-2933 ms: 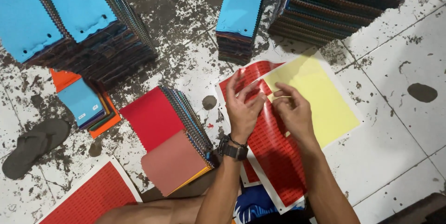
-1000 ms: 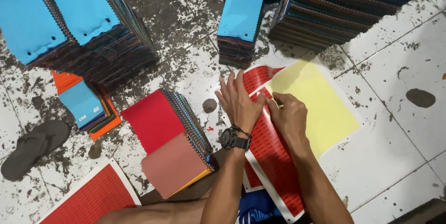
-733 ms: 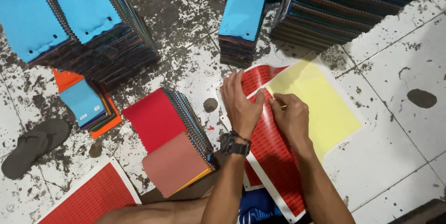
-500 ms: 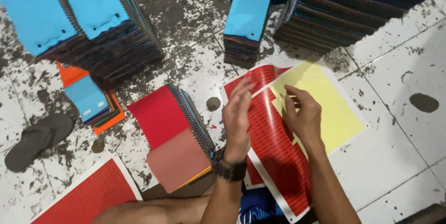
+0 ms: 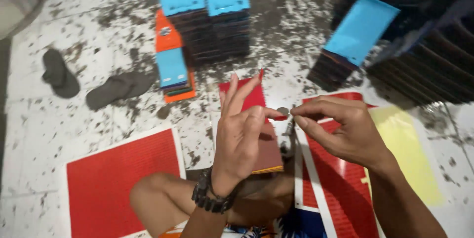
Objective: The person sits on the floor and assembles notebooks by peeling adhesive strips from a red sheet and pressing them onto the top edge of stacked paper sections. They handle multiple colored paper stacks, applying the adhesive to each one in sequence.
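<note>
I see my left hand (image 5: pixel 239 137) and right hand (image 5: pixel 345 132) pinching a small red sticker (image 5: pixel 280 116) between fingertips, raised above the red sheet (image 5: pixel 340 169) on the floor. It looks thin, limp, tacky; I'd grip only its edges.

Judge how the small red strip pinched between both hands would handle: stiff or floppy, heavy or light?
The small red strip is likely very light: fingertips of the left hand and right hand alone hold it. It looks thin, so probably floppy. Possibly sticky, apparently peeled off the red sheet.
</note>
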